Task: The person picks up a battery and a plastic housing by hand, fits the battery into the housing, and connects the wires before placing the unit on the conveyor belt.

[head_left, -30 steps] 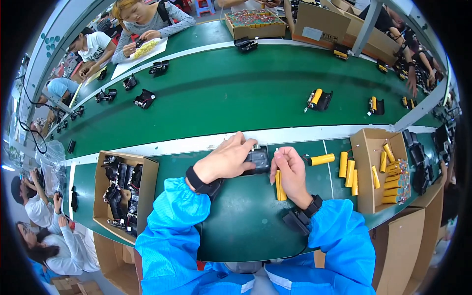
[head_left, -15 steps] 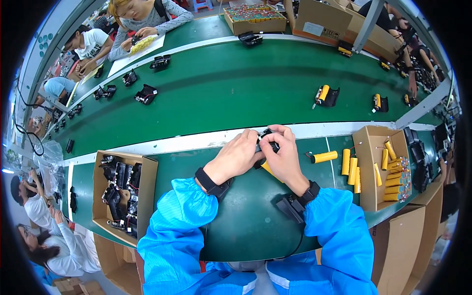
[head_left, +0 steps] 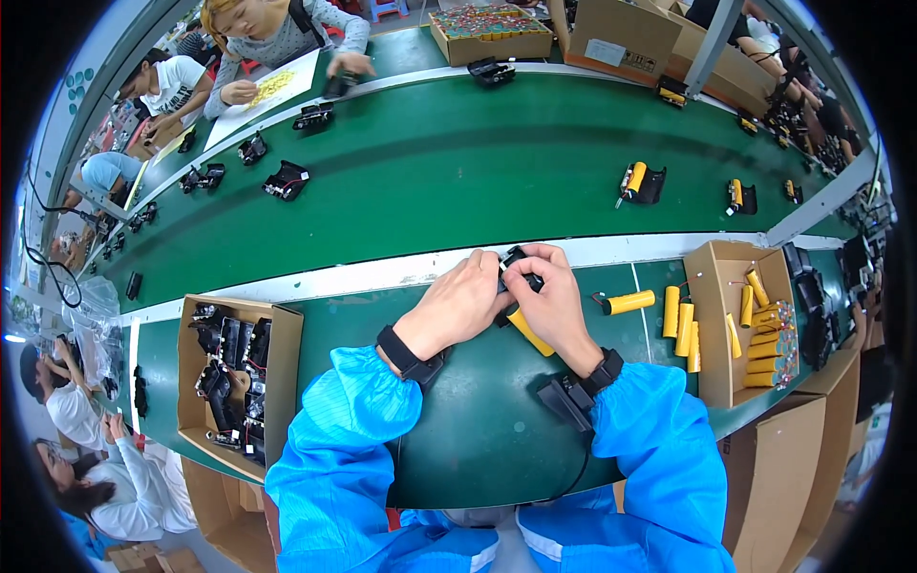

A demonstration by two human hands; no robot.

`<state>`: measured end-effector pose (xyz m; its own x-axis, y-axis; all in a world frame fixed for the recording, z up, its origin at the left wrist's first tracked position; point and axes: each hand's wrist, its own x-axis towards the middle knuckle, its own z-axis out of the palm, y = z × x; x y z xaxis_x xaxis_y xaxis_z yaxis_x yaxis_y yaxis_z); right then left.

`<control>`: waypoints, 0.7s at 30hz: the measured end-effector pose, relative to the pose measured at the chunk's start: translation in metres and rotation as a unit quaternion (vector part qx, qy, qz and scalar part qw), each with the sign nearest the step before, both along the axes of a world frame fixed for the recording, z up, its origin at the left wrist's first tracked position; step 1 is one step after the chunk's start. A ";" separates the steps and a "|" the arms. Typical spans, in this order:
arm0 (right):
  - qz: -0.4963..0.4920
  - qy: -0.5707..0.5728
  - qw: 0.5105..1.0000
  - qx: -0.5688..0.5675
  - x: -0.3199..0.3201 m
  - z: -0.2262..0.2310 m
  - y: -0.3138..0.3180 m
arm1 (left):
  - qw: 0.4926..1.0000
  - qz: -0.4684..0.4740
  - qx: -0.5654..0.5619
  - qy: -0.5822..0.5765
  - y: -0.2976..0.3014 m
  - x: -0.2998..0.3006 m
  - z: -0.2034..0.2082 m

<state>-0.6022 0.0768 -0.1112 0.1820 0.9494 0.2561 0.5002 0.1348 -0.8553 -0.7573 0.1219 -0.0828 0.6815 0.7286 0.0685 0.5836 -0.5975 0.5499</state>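
Note:
My left hand [head_left: 453, 304] and my right hand [head_left: 551, 304] meet at the middle of the bench, near its white far edge. Between their fingertips they grip a small black plastic housing [head_left: 516, 256], mostly covered by the fingers. The right thumb and index finger pinch close together over it. A yellow cylindrical battery [head_left: 531, 333] sticks out below the housing, partly under my right hand; whether it is joined to the housing is hidden. Right of my right hand lies another yellow battery [head_left: 629, 303] with short wires, and several more batteries [head_left: 685, 329] rest beside the box.
A cardboard box of black housings [head_left: 287, 382] stands left, and a box of yellow batteries [head_left: 712, 286] right. Beyond the white ledge [head_left: 382, 275], a green belt [head_left: 458, 162] carries black housings, some with batteries. A black device [head_left: 565, 401] sits by my right wrist. Co-workers sit across.
My hands stay almost in place around the black housing. Across the belt, a co-worker's hand has moved right, toward the belt, with a dark part in it.

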 end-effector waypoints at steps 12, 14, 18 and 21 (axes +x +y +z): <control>0.009 0.119 0.989 -0.091 -0.007 0.014 0.001 | 1.000 0.007 -0.001 0.024 -0.011 -0.005 0.004; 0.010 0.125 0.988 -0.094 -0.007 0.015 0.002 | 1.000 0.011 -0.004 0.014 -0.013 -0.005 0.003; 0.021 0.079 0.992 -0.092 0.001 0.013 0.005 | 0.999 0.039 -0.017 -0.003 -0.012 -0.002 0.002; -0.005 0.015 0.998 -0.054 0.005 0.009 0.002 | 0.997 0.078 -0.002 -0.017 -0.005 -0.006 0.001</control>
